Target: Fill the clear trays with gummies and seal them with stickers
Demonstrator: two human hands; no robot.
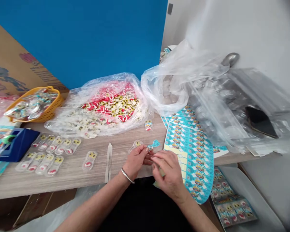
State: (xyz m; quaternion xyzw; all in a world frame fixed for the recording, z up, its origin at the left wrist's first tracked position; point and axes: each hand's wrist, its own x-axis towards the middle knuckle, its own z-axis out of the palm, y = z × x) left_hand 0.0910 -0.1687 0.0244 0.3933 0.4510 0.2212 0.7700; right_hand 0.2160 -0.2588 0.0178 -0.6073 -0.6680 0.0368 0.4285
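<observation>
Basket (49,111) holds wrapped toys; bag (106,106) holds smiley pieces; hands pinch sticker (154,144).

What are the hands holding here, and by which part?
Both hands, left hand and right hand, pinch a small blue sticker by its lower end with their fingers.

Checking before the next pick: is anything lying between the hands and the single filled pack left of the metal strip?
Yes: the metal strip lies on the table between the left hand and the single filled pack. Nothing else visible there. The right hand is farther away.
</observation>
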